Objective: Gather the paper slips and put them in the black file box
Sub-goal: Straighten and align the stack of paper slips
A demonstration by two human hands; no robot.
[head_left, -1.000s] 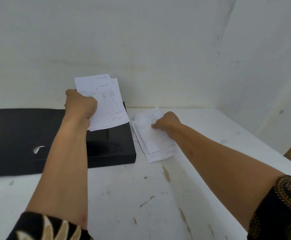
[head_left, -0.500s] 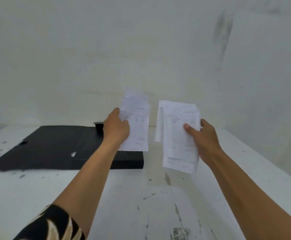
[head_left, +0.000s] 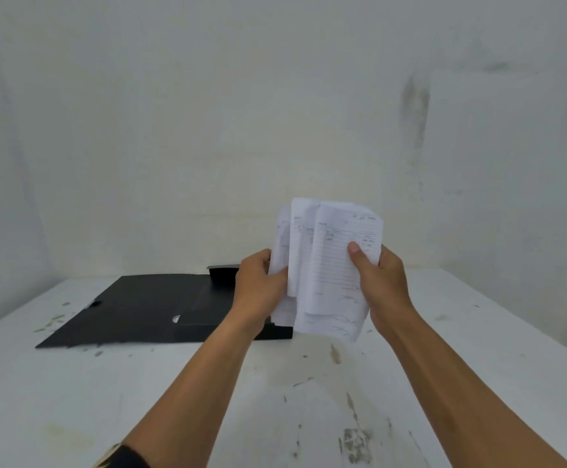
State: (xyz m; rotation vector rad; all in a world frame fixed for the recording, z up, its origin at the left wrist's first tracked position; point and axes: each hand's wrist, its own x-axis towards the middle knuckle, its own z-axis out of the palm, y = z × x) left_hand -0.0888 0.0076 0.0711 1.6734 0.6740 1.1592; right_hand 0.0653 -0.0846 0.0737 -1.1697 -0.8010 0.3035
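Both hands, left hand point(head_left: 258, 285) and right hand point(head_left: 381, 282), clamp one uneven sheaf of paper slips point(head_left: 329, 265) upright above the table point(head_left: 309, 400), just right of the open black file box point(head_left: 160, 309). Risk: the misaligned sheets may slide out and scatter during transfer, since their edges are not squared.

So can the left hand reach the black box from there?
Probably yes. The left hand is right above the open black file box with nothing between them, but it's busy gripping the paper slips together with the right hand.
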